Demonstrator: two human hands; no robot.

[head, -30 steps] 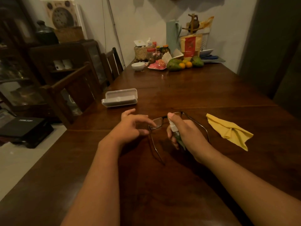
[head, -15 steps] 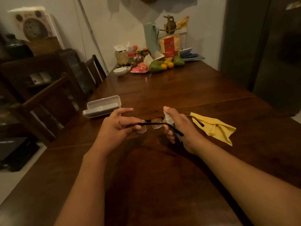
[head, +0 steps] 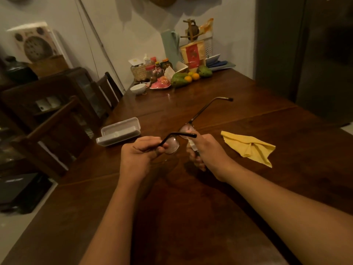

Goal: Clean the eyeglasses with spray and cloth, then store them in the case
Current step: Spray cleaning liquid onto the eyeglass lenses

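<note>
My left hand (head: 141,155) pinches the thin dark-framed eyeglasses (head: 186,129) by the near lens rim, holding them tilted above the wooden table (head: 191,217). One temple points up and away to the far right, the other crosses toward my right hand (head: 208,153). That hand is closed around a small spray bottle (head: 193,147), mostly hidden by fingers, right beside the lenses. A crumpled yellow cloth (head: 248,147) lies on the table to the right. The open white glasses case (head: 119,133) sits to the left of my hands.
At the table's far end stand a white bowl (head: 138,88), jars, a basket, a pink plate and green and orange fruit (head: 188,78). Wooden chairs (head: 57,123) line the left edge. A dark cabinet stands at the right.
My left hand took hold of the glasses and lifted them off the table, turning them so one temple points up and away. The right hand kept the spray bottle.
</note>
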